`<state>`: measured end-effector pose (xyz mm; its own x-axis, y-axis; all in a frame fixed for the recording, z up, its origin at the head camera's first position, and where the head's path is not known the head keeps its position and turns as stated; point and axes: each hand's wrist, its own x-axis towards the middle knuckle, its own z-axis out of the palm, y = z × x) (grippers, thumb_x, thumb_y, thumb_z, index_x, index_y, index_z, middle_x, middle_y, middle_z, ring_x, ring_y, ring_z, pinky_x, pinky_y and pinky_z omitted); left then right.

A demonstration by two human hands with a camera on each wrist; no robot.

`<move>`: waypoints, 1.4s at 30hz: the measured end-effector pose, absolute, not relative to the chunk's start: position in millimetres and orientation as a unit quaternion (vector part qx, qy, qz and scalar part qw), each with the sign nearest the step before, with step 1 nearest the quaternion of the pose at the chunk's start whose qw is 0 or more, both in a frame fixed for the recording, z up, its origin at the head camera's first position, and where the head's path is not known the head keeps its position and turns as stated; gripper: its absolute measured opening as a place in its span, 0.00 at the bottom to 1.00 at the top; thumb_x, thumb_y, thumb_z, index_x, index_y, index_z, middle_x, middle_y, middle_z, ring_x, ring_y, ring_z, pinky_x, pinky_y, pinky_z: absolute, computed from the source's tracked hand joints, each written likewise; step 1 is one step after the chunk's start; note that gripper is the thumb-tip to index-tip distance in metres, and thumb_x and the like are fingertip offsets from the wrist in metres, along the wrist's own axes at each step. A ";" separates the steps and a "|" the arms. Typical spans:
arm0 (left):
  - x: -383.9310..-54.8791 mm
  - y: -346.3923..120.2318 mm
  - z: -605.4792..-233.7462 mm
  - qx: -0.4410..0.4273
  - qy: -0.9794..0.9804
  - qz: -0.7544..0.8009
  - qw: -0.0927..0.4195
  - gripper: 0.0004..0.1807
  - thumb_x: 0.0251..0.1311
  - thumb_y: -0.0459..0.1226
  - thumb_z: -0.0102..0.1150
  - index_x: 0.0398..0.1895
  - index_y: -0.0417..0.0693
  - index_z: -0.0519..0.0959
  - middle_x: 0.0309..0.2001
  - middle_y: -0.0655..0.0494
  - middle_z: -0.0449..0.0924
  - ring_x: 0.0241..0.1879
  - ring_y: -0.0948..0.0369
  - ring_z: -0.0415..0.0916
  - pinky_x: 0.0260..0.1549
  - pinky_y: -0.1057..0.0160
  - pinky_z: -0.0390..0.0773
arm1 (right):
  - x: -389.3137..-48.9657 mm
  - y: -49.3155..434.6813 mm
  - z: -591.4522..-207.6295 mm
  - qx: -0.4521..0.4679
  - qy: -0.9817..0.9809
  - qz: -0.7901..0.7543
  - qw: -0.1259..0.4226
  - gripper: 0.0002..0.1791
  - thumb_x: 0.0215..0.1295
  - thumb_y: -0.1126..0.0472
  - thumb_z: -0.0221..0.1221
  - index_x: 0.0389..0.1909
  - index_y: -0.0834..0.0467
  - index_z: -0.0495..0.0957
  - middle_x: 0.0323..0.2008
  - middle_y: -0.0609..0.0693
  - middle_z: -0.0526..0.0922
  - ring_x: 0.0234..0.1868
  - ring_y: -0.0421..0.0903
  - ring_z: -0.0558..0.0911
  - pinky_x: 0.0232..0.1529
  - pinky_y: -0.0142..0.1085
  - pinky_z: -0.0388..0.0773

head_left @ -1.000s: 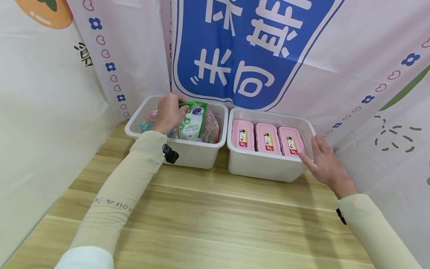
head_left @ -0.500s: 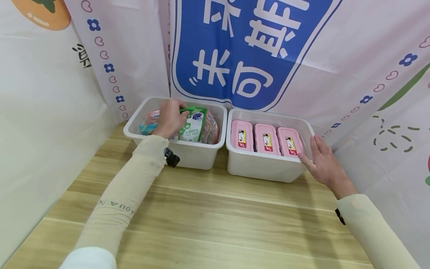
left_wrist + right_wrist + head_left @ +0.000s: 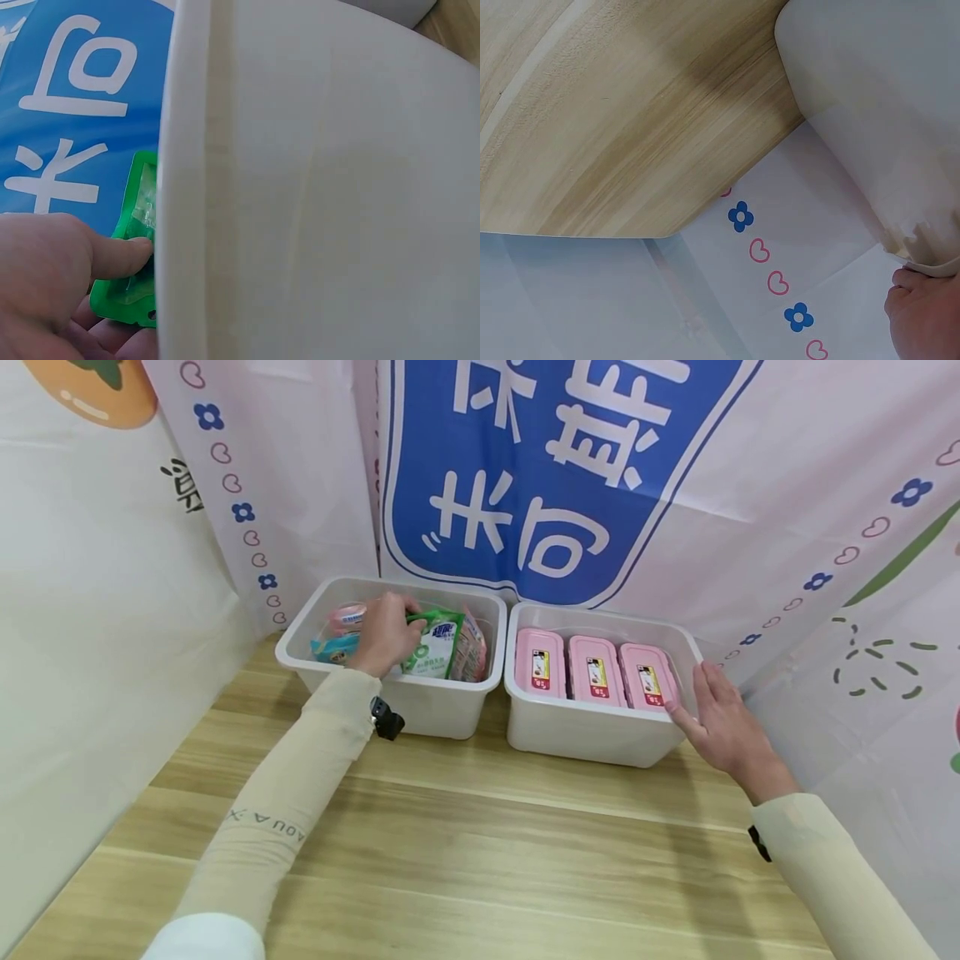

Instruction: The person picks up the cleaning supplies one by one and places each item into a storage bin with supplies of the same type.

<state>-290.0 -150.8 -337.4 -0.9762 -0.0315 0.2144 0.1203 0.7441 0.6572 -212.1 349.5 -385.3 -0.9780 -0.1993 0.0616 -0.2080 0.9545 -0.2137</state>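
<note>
In the head view my left hand [image 3: 386, 633] reaches into the left white bin [image 3: 442, 710] and pinches the top of a green-and-white pouch [image 3: 437, 652]. The left wrist view shows the thumb pressed on the pouch's green edge [image 3: 120, 309], while the bin wall hides the rest. Around it in the bin lie a pink package [image 3: 347, 618], a blue package [image 3: 330, 648] and a pinkish bag [image 3: 471, 647]. My right hand [image 3: 729, 727] rests at the front right corner of the right white bin [image 3: 585, 732], thumb on the front rim, fingers along the side.
Three pink lidded boxes [image 3: 596, 672] stand in a row inside the right bin. Both bins sit side by side at the back of a wooden table [image 3: 465, 835]. A printed cloth [image 3: 652, 543] with a blue panel hangs right behind them, with pale cloth at both sides.
My left hand has moved down and slightly right, lowering the pouch deeper into the left bin; it now leans more. The pink and blue packages show more. My right hand has stayed put.
</note>
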 end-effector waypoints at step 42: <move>-302.0 -155.9 -365.8 -0.044 -0.935 -0.341 0.084 0.08 0.69 0.29 0.60 0.44 0.35 0.87 0.46 0.39 0.89 0.50 0.44 0.82 0.62 0.43 0.79 | -210.1 348.9 -387.0 0.097 -0.989 0.112 0.023 0.52 0.82 0.33 0.38 0.84 0.68 0.31 0.85 0.69 0.32 0.85 0.70 0.37 0.81 0.70 0.44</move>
